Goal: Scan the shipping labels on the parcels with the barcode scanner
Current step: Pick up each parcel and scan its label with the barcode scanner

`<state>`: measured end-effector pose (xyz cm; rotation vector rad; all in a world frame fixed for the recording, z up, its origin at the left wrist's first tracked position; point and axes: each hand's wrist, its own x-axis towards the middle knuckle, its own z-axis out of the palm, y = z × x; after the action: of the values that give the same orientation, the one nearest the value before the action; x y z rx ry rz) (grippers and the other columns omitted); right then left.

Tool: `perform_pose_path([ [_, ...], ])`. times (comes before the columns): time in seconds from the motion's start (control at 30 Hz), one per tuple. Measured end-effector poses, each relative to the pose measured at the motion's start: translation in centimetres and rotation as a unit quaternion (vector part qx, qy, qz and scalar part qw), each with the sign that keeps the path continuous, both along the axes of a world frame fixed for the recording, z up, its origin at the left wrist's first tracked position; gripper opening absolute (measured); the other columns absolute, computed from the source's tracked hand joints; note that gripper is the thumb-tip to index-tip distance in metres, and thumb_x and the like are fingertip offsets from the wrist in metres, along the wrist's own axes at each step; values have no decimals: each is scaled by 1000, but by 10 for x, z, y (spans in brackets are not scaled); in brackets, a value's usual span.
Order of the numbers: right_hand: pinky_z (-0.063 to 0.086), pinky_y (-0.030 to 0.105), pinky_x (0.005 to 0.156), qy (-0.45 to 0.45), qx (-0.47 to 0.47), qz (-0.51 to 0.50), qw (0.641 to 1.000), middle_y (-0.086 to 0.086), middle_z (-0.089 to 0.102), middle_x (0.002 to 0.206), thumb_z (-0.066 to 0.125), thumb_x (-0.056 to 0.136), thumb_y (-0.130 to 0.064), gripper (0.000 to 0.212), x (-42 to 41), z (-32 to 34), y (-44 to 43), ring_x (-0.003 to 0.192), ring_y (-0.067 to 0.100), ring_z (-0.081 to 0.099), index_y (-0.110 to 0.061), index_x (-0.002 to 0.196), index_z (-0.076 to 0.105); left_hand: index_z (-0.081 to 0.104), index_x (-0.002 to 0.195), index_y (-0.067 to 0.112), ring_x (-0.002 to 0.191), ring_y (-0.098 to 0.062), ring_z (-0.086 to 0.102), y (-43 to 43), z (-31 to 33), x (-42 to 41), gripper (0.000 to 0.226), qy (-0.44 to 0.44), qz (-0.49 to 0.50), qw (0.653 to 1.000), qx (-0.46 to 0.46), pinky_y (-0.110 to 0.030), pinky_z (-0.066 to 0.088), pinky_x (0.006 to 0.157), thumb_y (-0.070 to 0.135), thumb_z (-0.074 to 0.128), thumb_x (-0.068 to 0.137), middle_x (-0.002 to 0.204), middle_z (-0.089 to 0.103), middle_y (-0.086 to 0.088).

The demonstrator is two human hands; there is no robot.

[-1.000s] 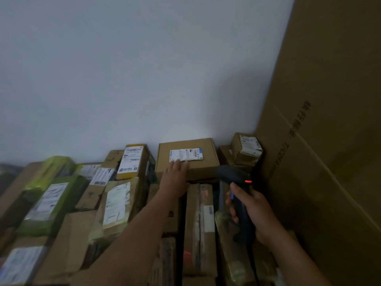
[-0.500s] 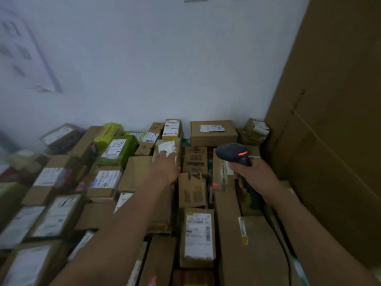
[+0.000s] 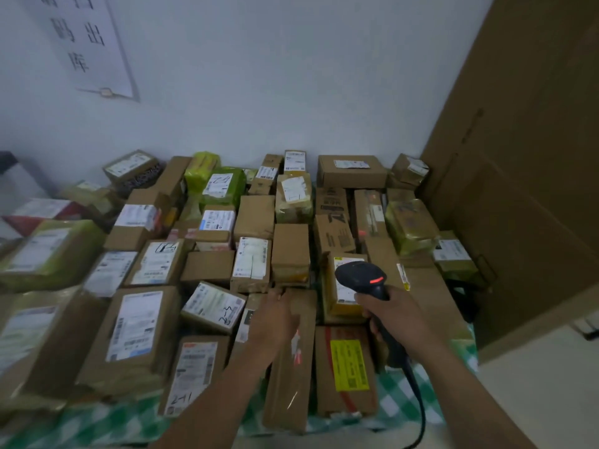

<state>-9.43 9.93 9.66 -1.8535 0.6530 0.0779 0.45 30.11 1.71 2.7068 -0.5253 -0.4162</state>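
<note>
The right hand (image 3: 397,315) is clenching the grip of the barcode scanner (image 3: 359,275), whose red light is glowing. Its head is hovering over a small yellow-edged parcel (image 3: 343,294) in the crowd of parcels (image 3: 252,264) that is covering the desk (image 3: 398,403). The left hand (image 3: 275,319) is lying on the far end of a long brown carton (image 3: 288,384) at the near edge. Blur is hiding whether its fingers are hooking over the end or just pressing flat.

The step appears to be readying that carton for a scan. Its upper face is showing only a small red mark and no white label, so the label is probably sitting on another side. The left hand should be rolling the carton rather than lifting it, since neighbours are crowding both flanks, including the box with the yellow sticker (image 3: 348,367) just beside it. Once a label is facing up, the scanner should be tilting slightly off square to avoid tape glare. The cable (image 3: 418,400) is trailing off the desk and should be staying slack.
</note>
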Motion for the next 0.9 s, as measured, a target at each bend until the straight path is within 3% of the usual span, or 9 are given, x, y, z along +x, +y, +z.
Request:
perform_pose_path([
  [0.1, 44, 29, 46, 1, 1, -2, 1000, 4, 63, 54, 72, 87, -25, 21, -16, -9, 16, 43, 19, 54, -9, 77, 63, 44, 143, 19, 131, -21, 42, 8, -21, -36, 49, 42, 32, 999, -13, -34, 43, 102, 31, 55, 97, 146, 40, -4],
  [0.2, 45, 31, 47, 17, 9, -8, 1000, 3, 63, 56, 73, 87, -24, 18, -27, -23, 23, 44, 21, 54, -11, 78, 64, 49, 135, 21, 118, -15, 50, 9, -39, -65, 45, 24, 55, 998, -2, -29, 45, 99, 37, 55, 94, 134, 50, -2],
  [0.4, 42, 26, 40, 47, 5, 8, 999, -3, 61, 47, 72, 88, -23, 19, -52, -47, 32, 37, 15, 52, -15, 75, 62, 23, 148, 4, 131, -26, 38, 8, -61, -95, 100, 23, 69, 989, 130, -36, 37, 110, 68, 62, 81, 145, 33, -15],
  [0.57, 44, 27, 42, 58, 16, 21, 998, -4, 59, 45, 70, 90, -23, 22, -68, -51, 27, 37, 16, 51, -12, 74, 59, 12, 151, 0, 131, -30, 39, 1, -65, -113, 105, -45, 66, 980, 182, -37, 38, 108, 69, 55, 86, 145, 32, -22],
  [0.67, 46, 28, 44, 61, 19, 26, 998, -2, 58, 46, 71, 89, -24, 26, -76, -49, 23, 39, 17, 52, -11, 70, 59, 15, 151, 0, 130, -32, 41, -9, -71, -122, 100, -46, 106, 971, 208, -38, 37, 108, 68, 52, 88, 144, 37, -24],
  [0.8, 45, 25, 43, 58, 25, 39, 997, -2, 58, 45, 71, 89, -24, 25, -86, -46, 13, 38, 15, 52, -9, 72, 60, 20, 149, -2, 116, -28, 51, -13, -74, -132, 100, -21, 177, 964, 199, -39, 42, 100, 66, 56, 85, 132, 46, -20],
  [0.9, 44, 24, 41, 51, 36, 42, 997, -3, 58, 43, 70, 90, -22, 23, -94, -43, 5, 34, 12, 51, -9, 74, 60, 22, 148, 3, 112, -28, 51, -14, -71, -136, 99, 41, 247, 961, 117, -36, 45, 98, 57, 67, 78, 130, 42, -19],
])
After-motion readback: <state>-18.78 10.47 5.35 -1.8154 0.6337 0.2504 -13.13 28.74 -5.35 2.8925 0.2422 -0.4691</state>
